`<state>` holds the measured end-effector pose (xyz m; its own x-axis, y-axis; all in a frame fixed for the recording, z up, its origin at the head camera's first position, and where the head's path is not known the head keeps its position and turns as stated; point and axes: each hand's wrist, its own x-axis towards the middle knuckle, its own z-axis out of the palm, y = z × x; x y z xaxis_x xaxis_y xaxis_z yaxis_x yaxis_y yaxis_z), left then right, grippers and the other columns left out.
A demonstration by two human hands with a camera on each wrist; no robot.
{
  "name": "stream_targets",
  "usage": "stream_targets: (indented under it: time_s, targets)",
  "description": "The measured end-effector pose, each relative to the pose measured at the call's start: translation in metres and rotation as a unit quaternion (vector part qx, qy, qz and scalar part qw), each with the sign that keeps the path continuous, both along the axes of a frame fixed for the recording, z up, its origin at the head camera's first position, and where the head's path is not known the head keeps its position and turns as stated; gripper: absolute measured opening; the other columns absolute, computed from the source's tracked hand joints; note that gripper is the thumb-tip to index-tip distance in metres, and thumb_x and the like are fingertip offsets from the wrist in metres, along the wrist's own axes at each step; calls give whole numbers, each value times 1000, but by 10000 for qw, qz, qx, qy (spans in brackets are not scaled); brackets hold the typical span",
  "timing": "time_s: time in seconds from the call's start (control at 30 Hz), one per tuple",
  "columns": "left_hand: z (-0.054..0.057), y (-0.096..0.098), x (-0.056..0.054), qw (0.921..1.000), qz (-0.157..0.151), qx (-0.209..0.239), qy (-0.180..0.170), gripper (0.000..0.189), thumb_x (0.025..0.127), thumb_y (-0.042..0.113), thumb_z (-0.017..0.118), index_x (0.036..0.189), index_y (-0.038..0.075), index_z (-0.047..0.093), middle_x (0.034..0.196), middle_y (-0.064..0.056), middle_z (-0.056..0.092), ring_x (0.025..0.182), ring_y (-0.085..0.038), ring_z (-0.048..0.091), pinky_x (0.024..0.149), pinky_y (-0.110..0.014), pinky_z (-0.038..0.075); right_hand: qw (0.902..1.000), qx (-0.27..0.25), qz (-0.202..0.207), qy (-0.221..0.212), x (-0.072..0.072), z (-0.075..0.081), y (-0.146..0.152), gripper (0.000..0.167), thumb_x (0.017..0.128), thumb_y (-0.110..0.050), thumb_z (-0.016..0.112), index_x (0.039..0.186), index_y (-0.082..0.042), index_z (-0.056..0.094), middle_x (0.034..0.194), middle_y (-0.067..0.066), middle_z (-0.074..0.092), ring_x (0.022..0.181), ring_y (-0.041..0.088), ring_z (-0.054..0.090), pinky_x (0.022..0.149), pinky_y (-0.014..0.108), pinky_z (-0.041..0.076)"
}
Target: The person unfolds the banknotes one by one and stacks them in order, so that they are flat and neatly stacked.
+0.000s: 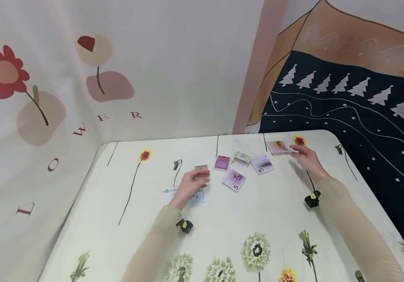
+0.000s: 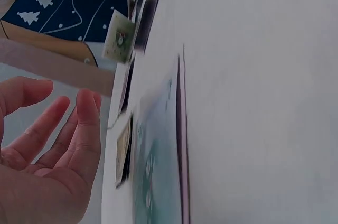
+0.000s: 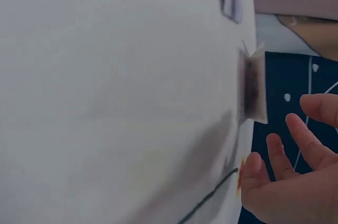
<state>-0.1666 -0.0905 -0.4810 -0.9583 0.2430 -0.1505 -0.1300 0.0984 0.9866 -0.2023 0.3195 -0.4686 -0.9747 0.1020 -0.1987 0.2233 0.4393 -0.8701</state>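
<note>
My left hand (image 1: pixel 190 186) hovers with loosely bent fingers above a pale blue banknote (image 1: pixel 198 199). A small brown folded note (image 1: pixel 201 167) lies just past its fingertips. In the left wrist view nothing sits between that hand's (image 2: pixel 58 155) fingers and thumb. At the far right, my right hand (image 1: pixel 307 158) is beside a folded orange-and-purple note (image 1: pixel 276 147). The right wrist view shows the fingers of that hand (image 3: pixel 298 179) spread and apart from the folded note (image 3: pixel 252 86), whose flaps stand partly up.
Between the hands lie a magenta folded note (image 1: pixel 222 163), a greenish folded note (image 1: pixel 242 157), a purple note marked 10 (image 1: pixel 262 164) and a purple note marked 5 (image 1: pixel 234 180). The flower-printed tablecloth (image 1: pixel 251 219) meets a hanging curtain (image 1: pixel 188 78) behind.
</note>
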Motion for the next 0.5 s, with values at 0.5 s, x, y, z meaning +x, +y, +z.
stream_targets:
  time_s: [0.5]
  targets:
    - [-15,72,4,9960,-711,523,-98,32,89,-5,62,120,-11,59,118,-26,62,101,-37,63,81,-37,55,9968,662,-440,-94,-38,-27,-11,51,100,-32,52,144,-6,45,153,22,27,141,44,10,110,62,11]
